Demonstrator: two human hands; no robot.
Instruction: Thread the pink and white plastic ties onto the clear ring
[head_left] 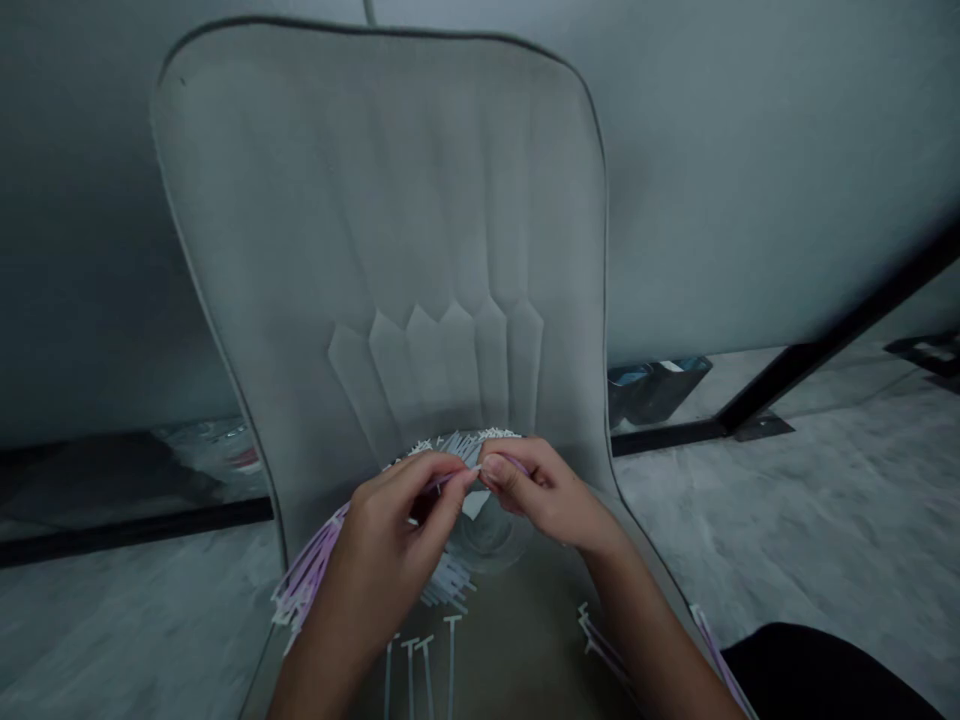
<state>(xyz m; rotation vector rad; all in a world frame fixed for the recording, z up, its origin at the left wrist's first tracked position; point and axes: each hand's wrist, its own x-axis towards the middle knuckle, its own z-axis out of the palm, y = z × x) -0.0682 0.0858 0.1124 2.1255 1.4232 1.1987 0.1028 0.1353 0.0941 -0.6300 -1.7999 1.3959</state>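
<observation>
In front of the chair back, my left hand (390, 540) and my right hand (551, 490) meet with closed fingertips. My left thumb and finger pinch a thin purple stick (441, 483). Purple also shows along my right fingers, which are pinched at a small white piece (477, 468) between the hands; whether this is one stick or two I cannot tell. Below them sits a clear round container (491, 545). Beside my left wrist lies a bundle of purple sticks (319, 555) with white ends. Pale sticks (450, 578) lie partly hidden behind my left hand.
Several pale T-ended sticks (451, 660) lie in a row on the chair seat (517, 640). More purple sticks (600, 640) lie by my right forearm. The padded chair back (420, 200) rises behind. A dark bag (660, 390) stands beyond, near a black metal bar (825, 330).
</observation>
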